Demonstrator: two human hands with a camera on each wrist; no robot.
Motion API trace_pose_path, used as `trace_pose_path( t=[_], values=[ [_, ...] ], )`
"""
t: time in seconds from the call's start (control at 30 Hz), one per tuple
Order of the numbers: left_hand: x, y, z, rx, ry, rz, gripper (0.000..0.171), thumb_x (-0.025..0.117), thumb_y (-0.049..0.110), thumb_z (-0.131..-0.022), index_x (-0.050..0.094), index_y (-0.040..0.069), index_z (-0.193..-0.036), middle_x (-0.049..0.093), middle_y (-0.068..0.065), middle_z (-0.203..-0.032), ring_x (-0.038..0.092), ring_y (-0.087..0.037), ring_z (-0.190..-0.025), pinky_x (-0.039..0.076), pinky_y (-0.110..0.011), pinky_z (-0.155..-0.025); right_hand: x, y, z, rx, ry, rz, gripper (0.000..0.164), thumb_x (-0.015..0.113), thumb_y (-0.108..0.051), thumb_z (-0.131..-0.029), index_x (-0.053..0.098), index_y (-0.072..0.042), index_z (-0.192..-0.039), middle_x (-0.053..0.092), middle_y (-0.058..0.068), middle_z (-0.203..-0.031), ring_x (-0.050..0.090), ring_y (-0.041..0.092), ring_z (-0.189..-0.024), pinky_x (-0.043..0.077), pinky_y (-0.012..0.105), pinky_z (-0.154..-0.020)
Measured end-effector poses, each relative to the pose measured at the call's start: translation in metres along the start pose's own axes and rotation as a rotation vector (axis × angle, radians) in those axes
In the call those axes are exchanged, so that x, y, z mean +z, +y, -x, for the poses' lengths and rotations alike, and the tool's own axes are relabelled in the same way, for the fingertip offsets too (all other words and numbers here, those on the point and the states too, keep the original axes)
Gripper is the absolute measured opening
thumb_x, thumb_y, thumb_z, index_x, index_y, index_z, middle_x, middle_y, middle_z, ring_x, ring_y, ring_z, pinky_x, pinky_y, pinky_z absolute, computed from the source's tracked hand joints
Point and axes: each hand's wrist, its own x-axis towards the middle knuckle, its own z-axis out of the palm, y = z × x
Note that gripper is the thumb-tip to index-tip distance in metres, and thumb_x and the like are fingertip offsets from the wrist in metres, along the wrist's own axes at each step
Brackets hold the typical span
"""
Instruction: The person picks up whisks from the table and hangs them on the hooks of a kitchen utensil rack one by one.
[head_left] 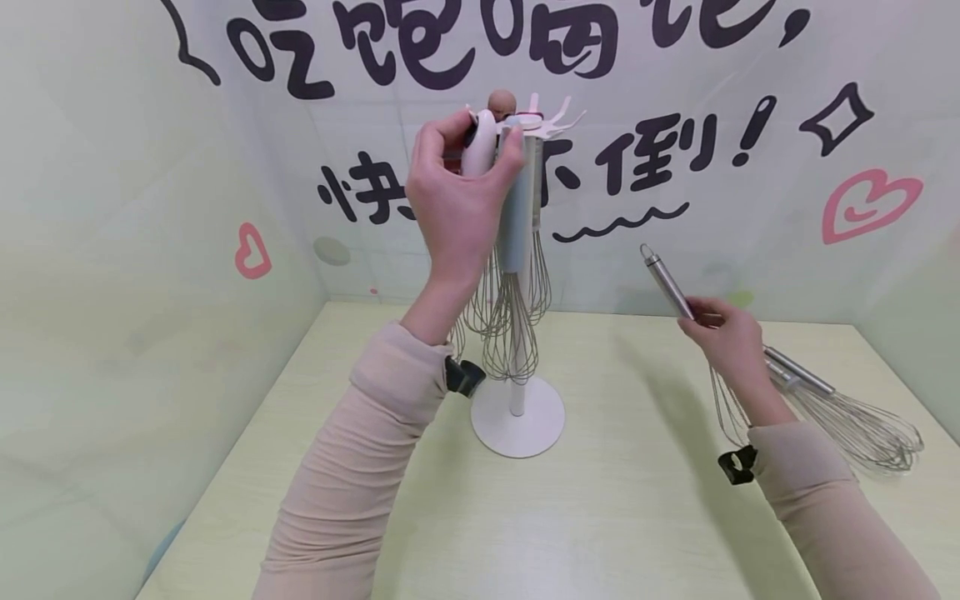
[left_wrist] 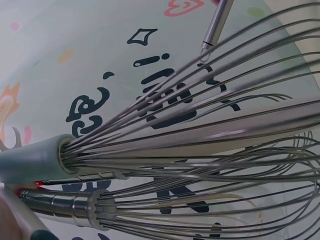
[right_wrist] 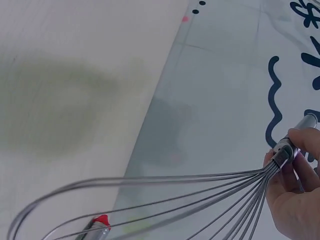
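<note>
A white rotating stand [head_left: 498, 437] with a round base and a top of radiating hooks carries several hanging whisks. My left hand [head_left: 456, 196] is up at the hooks, its fingers and thumb around a white handle [head_left: 480, 146]. The thumb tip touches the top of the whisk with the light blue handle [head_left: 513, 225]. Beside it in the left wrist view hangs a steel-handled whisk [left_wrist: 60, 204]. My right hand [head_left: 726, 340] grips a steel whisk [head_left: 667, 285] to the stand's right, handle tilted up and wires [right_wrist: 200, 195] pointing down.
More steel whisks [head_left: 862, 421] lie on the pale table [head_left: 600, 508] at the right, partly behind the right hand. A printed backdrop [head_left: 630, 275] with black lettering and hearts rises behind the table and along its sides.
</note>
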Motion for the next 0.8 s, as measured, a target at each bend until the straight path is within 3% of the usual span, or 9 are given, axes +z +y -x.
trace_pose_path(
  t=[0.2,0.3,0.4,0.47,0.8],
  values=[
    [-0.001,-0.003,-0.002,-0.012,-0.006,0.025,0.045,0.078,0.022,-0.074,0.062,0.001,-0.111,0.064,-0.007,-0.108,0.057,-0.01,-0.083,0.053,-0.019,-0.073,0.001,-0.019,0.002,-0.028,0.017,-0.054,0.045,0.06,-0.021,-0.093,0.055,0.001,-0.131,0.061,0.023,-0.122,0.046,-0.022,-0.078,0.044,0.0,-0.067],
    [-0.002,-0.004,-0.003,-0.019,-0.011,0.038,0.045,0.078,0.022,-0.074,0.062,0.002,-0.111,0.064,-0.007,-0.108,0.057,-0.01,-0.083,0.054,-0.019,-0.073,0.002,-0.028,0.005,-0.043,0.029,-0.079,0.044,0.061,-0.02,-0.092,0.056,0.0,-0.13,0.064,0.005,-0.11,0.049,-0.021,-0.079,0.046,0.0,-0.069],
    [-0.002,-0.005,-0.004,-0.024,-0.017,0.052,0.045,0.078,0.022,-0.074,0.061,0.002,-0.111,0.065,-0.007,-0.108,0.057,-0.009,-0.082,0.054,-0.02,-0.073,0.002,-0.038,0.007,-0.055,0.034,-0.116,0.044,0.062,-0.019,-0.091,0.056,0.0,-0.13,0.059,-0.016,-0.097,0.053,-0.02,-0.08,0.047,0.001,-0.071],
    [-0.002,-0.005,-0.004,-0.022,-0.018,0.054,0.044,0.078,0.022,-0.074,0.062,0.002,-0.111,0.065,-0.007,-0.108,0.057,-0.009,-0.082,0.054,-0.02,-0.072,0.002,-0.045,0.009,-0.07,0.034,-0.138,0.043,0.063,-0.017,-0.091,0.056,0.0,-0.129,0.055,-0.023,-0.092,0.054,-0.019,-0.08,0.048,0.001,-0.072],
    [-0.004,-0.007,-0.007,-0.029,-0.027,0.077,0.042,0.076,0.021,-0.074,0.064,0.004,-0.111,0.067,-0.007,-0.108,0.056,-0.009,-0.08,0.054,-0.02,-0.07,0.002,-0.073,0.017,-0.135,0.03,-0.224,0.043,0.064,-0.016,-0.09,0.056,0.002,-0.129,0.056,-0.032,-0.089,0.058,-0.015,-0.086,0.048,0.002,-0.077]
  ],
)
